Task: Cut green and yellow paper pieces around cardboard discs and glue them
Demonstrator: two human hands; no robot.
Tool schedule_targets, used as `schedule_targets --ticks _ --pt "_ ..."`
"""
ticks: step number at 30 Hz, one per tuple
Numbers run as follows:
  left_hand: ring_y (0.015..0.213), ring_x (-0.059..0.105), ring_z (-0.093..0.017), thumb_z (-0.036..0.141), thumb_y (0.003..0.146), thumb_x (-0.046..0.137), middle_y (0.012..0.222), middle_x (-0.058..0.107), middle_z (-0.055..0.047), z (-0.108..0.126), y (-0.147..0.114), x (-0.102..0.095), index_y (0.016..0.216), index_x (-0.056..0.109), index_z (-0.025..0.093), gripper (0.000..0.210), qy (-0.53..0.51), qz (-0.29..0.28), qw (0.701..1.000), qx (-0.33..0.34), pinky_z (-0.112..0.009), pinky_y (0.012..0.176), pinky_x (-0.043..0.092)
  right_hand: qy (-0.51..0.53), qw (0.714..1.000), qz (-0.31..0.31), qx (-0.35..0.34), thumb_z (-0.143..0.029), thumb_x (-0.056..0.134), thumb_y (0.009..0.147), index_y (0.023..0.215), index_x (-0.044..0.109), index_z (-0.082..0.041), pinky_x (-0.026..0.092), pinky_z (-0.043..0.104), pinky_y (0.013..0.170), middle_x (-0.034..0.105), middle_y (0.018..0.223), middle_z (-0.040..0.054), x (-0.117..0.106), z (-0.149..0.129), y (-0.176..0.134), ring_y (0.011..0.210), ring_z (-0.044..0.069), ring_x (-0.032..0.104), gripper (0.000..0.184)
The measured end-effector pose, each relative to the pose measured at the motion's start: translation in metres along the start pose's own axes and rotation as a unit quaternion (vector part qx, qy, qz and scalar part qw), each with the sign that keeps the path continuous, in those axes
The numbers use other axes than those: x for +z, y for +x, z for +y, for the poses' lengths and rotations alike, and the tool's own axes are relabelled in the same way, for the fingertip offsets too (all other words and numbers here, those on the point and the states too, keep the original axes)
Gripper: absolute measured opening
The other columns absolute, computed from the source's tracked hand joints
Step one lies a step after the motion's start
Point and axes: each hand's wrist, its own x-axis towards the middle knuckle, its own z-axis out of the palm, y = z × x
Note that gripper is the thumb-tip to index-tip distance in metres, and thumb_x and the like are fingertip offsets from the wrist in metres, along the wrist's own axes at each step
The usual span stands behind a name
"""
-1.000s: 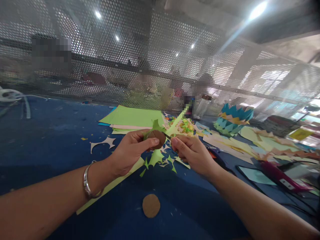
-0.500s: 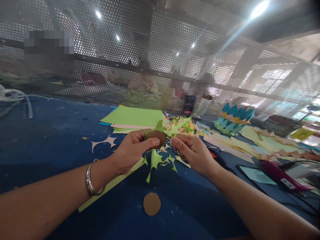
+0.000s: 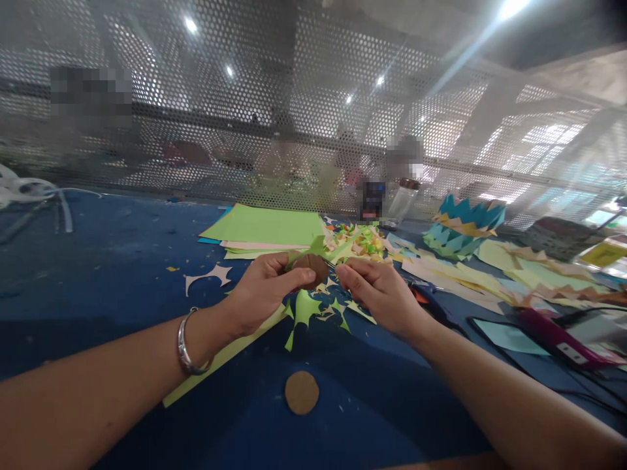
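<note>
My left hand (image 3: 264,287) pinches a brown cardboard disc (image 3: 311,270) between thumb and fingers. Light green paper (image 3: 318,244) is held against the disc's far side and sticks out past its edge. My right hand (image 3: 375,290) is closed on scissors (image 3: 330,262); only their thin dark blades show, at the disc's right edge, and the fingers hide the handles. Below the hands, a second cardboard disc (image 3: 302,393) lies flat on the blue table (image 3: 235,424). Cut green scraps (image 3: 304,308) with curved edges lie just under my hands.
Behind my hands are stacked coloured sheets (image 3: 269,225) and a heap of small paper bits (image 3: 362,240). A zigzag-edged paper crown (image 3: 460,225), a glass jar (image 3: 404,201), paper strips (image 3: 450,281) and a magenta power strip (image 3: 563,339) are at the right. A perforated metal screen (image 3: 220,117) stands behind.
The view has shifted slightly, so the table items appear a little to the right and higher. Both hands keep nearly the same pose, with the blades still at the disc's edge.
</note>
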Motion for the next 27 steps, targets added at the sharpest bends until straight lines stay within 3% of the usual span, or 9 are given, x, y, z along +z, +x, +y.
schedule_targets --ticks 12,19,27 --pt "0.069 0.038 -0.013 0.023 0.085 0.059 0.069 0.043 0.002 0.0020 0.0021 -0.0024 0.062 0.049 0.019 0.026 0.047 -0.005 0.999 0.015 -0.029 0.072 0.035 -0.037 0.999 0.001 -0.020 -0.054 0.045 0.099 0.067 0.047 -0.020 0.026 0.026 0.051 0.034 0.058 -0.0059 -0.0019 0.0002 0.0012 0.054 0.010 0.032 0.047" --pt "0.067 0.036 -0.013 0.024 0.086 0.057 0.068 0.041 0.002 -0.0008 0.0036 -0.0065 0.064 0.052 0.018 0.024 0.082 -0.025 0.996 0.035 -0.029 0.069 0.034 -0.053 0.998 -0.004 -0.023 -0.052 0.045 0.099 0.067 0.048 -0.020 0.026 0.027 0.051 0.034 0.056 -0.0055 -0.0022 -0.0016 0.0010 0.053 0.010 0.033 0.046" --pt "0.069 0.043 -0.014 0.025 0.082 0.061 0.070 0.051 0.001 -0.0001 0.0032 -0.0077 0.063 0.056 0.019 0.020 0.079 -0.020 0.996 0.019 -0.029 0.073 0.039 -0.059 0.998 -0.001 -0.030 -0.054 0.043 0.099 0.068 0.049 -0.020 0.028 0.027 0.054 0.038 0.059 -0.0033 -0.0022 -0.0025 0.0003 0.057 0.012 0.036 0.047"
